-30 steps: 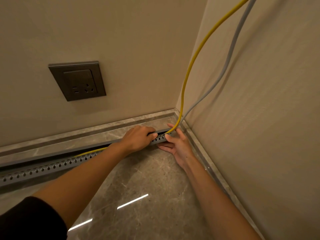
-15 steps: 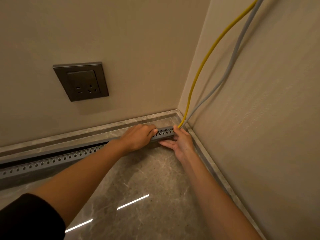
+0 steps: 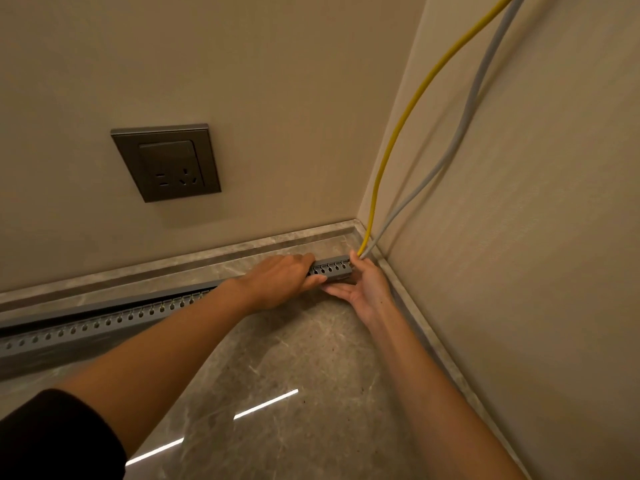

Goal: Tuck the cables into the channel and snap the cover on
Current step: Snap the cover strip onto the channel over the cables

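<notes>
2 beige walls meet in a corner: back wall [image 3: 242,64] far, right wall [image 3: 536,237] on the right. Glossy marble floor [image 3: 294,358] below, with a matching stone skirting [image 3: 207,261] along the foot of both walls.

Grey slotted channel [image 3: 104,323] lies on the floor against the back skirting. It runs from the left edge to the corner, and its top is open on the left stretch.

Yellow cable [image 3: 408,109] and grey cable [image 3: 474,98] drop from the top right along the right wall, side by side. Both go down into the corner and reach the right end of the channel. Cannot tell how they lie inside it.

Dark socket [image 3: 166,162] sits on the back wall, left of the corner, well above the skirting. Black sleeve [image 3: 52,434] shows at near left.

Left hand [image 3: 280,278] grips the channel near its right end, fingers curled over the top, thumb on the slotted front.

Right hand [image 3: 367,289] is at the channel's end, released, palm turned up. Its fingers lie straight along the floor by the channel front, reaching under the left thumb. Its thumb tip touches the 2 cables where they meet the channel.
</notes>
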Motion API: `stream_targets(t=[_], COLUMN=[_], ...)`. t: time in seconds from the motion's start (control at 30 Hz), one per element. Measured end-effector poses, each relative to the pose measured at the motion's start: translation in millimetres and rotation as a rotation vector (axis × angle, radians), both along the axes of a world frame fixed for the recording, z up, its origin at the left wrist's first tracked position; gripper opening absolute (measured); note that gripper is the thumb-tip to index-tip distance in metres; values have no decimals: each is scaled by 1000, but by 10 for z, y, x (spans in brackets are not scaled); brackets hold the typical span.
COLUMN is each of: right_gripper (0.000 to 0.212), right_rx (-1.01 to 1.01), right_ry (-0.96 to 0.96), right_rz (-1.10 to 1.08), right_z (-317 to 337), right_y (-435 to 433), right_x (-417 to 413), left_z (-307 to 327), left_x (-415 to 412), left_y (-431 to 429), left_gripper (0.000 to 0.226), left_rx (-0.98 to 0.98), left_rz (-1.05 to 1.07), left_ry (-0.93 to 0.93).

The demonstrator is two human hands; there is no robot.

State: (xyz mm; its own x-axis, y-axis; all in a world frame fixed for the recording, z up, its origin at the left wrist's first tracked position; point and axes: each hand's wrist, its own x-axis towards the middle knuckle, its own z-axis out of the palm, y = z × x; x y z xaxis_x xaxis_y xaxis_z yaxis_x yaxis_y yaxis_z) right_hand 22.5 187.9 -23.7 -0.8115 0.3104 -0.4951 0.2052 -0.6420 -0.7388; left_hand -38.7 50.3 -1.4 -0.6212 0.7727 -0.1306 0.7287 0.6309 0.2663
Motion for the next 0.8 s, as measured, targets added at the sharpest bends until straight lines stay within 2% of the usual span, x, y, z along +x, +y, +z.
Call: stream_targets(t=[0.1, 0.2, 0.53, 0.8], right_gripper=[8, 19, 15, 14], right_rx=[-18, -3, 207, 217], right_ry=[107, 192, 228, 230], right_rz=[123, 203, 142, 124], right_z=[-89, -177, -268, -280], right_y=[73, 125, 67, 32], right_x=[86, 157, 103, 95], left_z=[-5, 14, 93, 5], left_x=[24, 24, -95, -61], left_y=[7, 16, 112, 163], left_gripper=[41, 40, 31, 28], left_rx=[-47, -63, -117, -57], left_rz=[2, 7, 31, 119], left_ry=[-19, -55, -320, -231])
